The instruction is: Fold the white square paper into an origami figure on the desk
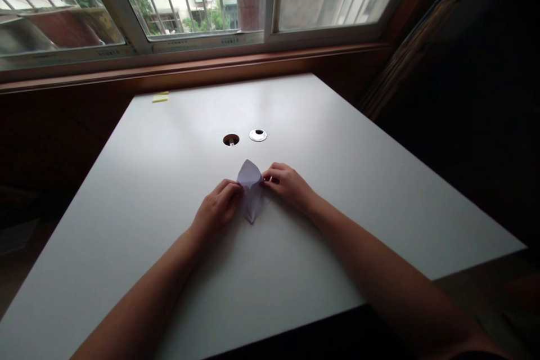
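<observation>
A small folded sheet of pale purple paper (252,198) is at the middle of the white table (169,169). Its far end rises to a rounded tip, and its near end narrows to a point. My left hand (217,202) pinches the paper's left edge between thumb and fingers. On the opposite edge, my right hand (289,184) holds it the same way, fingers curled. Part of each paper edge is hidden under the fingertips.
Beyond the paper, the tabletop has a round cable hole (231,140) with a loose round cover (258,135) beside it. Yellow sticky notes (161,97) lie near the far left corner. A window (189,39) with bars outside stands behind the table.
</observation>
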The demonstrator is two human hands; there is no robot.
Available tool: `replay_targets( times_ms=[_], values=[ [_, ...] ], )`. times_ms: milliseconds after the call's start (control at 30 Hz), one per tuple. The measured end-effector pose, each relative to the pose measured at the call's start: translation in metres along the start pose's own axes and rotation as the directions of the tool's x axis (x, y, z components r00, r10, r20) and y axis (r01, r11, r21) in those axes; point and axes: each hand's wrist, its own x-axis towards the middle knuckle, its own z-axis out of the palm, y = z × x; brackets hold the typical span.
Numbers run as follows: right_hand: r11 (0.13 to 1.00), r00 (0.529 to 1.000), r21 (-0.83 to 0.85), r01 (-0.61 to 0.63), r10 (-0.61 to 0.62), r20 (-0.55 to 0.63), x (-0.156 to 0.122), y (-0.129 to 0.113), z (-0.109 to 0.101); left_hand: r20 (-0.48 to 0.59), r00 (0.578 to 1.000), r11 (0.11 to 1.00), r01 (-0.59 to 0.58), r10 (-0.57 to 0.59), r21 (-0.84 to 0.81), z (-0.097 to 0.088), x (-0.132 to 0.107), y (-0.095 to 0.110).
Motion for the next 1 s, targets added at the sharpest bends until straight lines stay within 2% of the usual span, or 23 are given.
replay_targets(
  times_ms=[100,167,233,300,400,467,567,667,733,867,1000],
  values=[
    [0.999,0.998,0.032,0.038,-0.039,0.047,0.000,0.002,0.000,-0.112,0.978,0.968,0.149,-0.174,-0.203,0.002,0.000,-0.003],
    [0.997,0.996,0.049,0.055,-0.058,0.071,0.001,0.003,0.000,-0.105,0.944,0.902,0.261,-0.313,-0.345,0.002,0.001,-0.004],
    [0.997,0.994,0.053,0.063,-0.067,0.081,0.001,0.005,-0.001,-0.021,0.902,0.815,0.379,-0.431,-0.438,-0.001,0.004,-0.002],
    [0.996,0.993,0.051,0.069,-0.073,0.088,0.000,0.006,-0.001,0.094,0.862,0.738,0.479,-0.498,-0.475,-0.005,0.007,-0.001],
    [0.996,0.992,0.051,0.068,-0.073,0.105,-0.001,0.007,-0.002,0.221,0.809,0.654,0.575,-0.545,-0.492,-0.012,0.010,0.000],
    [0.996,0.990,0.062,0.063,-0.071,0.124,-0.002,0.007,-0.004,0.262,0.794,0.625,0.597,-0.548,-0.502,-0.015,0.010,-0.002],
    [0.994,0.983,0.085,0.067,-0.080,0.164,-0.002,0.006,-0.007,0.296,0.791,0.623,0.606,-0.535,-0.494,-0.017,0.008,-0.005],
    [0.992,0.976,0.103,0.079,-0.098,0.194,-0.001,0.006,-0.010,0.314,0.803,0.663,0.596,-0.507,-0.453,-0.017,0.007,-0.005],
    [0.990,0.973,0.109,0.092,-0.113,0.203,-0.001,0.005,-0.010,0.312,0.829,0.722,0.558,-0.464,-0.408,-0.016,0.007,-0.004],
    [0.988,0.968,0.103,0.118,-0.138,0.211,-0.001,0.002,-0.010,0.273,0.904,0.853,0.409,-0.329,-0.326,-0.015,0.006,-0.004],
    [0.987,0.975,0.111,0.117,-0.135,0.178,-0.003,0.000,-0.006,0.234,0.933,0.895,0.336,-0.274,-0.292,-0.012,0.005,-0.007]
  ],
)
